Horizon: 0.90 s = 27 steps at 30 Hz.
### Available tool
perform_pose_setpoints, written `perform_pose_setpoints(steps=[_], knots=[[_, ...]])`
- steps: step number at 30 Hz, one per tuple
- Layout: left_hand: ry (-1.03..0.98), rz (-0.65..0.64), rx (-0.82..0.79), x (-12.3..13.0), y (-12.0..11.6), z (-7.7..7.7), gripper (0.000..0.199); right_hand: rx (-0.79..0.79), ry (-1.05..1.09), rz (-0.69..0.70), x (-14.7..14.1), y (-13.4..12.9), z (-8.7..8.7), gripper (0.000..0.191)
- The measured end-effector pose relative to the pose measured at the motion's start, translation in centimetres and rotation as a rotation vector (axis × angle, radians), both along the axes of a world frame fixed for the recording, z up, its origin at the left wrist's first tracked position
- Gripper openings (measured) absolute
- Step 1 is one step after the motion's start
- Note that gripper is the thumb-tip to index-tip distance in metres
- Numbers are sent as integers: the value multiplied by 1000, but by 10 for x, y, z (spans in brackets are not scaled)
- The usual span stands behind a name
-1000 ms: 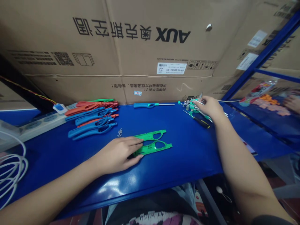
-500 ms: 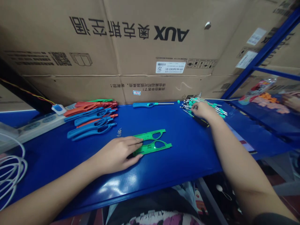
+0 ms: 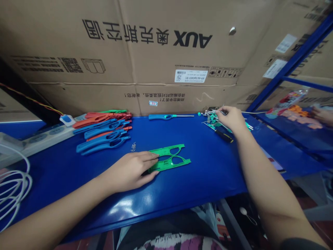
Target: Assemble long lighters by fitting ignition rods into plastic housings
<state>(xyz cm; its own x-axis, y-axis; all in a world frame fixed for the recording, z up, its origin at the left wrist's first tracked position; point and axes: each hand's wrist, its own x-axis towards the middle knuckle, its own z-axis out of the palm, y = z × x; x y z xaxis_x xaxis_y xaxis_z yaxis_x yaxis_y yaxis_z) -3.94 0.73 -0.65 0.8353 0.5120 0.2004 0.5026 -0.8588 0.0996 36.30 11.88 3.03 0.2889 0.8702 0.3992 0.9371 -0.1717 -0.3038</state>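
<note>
Two green lighter casing halves point(image 3: 169, 164) lie side by side on the blue table, their hollow insides facing up. My left hand point(image 3: 137, 170) holds their left ends, thumb along the near edge and fingers over the top, hiding that part. At the back right, my right hand point(image 3: 230, 118) is closed in a pinch above a pile of small teal, white and metal lighter parts point(image 3: 214, 118). Something small and dark shows at its fingertips, too small to name. A screwdriver with a black and yellow handle point(image 3: 224, 136) lies just below that hand.
Blue and red lighter casings point(image 3: 104, 139) are stacked at the left beside a power strip point(image 3: 44, 139). An assembled blue lighter point(image 3: 161, 117) lies near the cardboard wall point(image 3: 145, 69). Small screws point(image 3: 133, 147) lie by my left hand. Another person's hand point(image 3: 322, 116) is at far right.
My right hand has lifted slightly from the parts pile and moved a little right, with a small dark piece showing at its fingertips. My left hand stays on the green casing halves.
</note>
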Motion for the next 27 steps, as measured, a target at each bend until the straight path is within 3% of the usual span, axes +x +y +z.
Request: perform_pose_setpoints(steps=[4, 7, 12, 18, 22, 27], knots=[[-5, -8, 9, 1, 0, 0, 36, -245, -51, -60, 1, 4, -6, 26], [-2, -7, 9, 1, 0, 0, 37, -331, -46, -68, 5, 8, -12, 18], [-2, -7, 4, 0, 0, 1, 36, -319, -17, -36, 7, 9, -13, 18], [-1, -5, 2, 0, 0, 0, 36, -219, 24, 25, 1, 6, -3, 25], [2, -3, 3, 1, 0, 0, 36, -268, 47, 12, 2, 3, 2, 20], [-3, -9, 9, 0, 0, 0, 36, -391, 25, -46, 6, 5, -6, 12]])
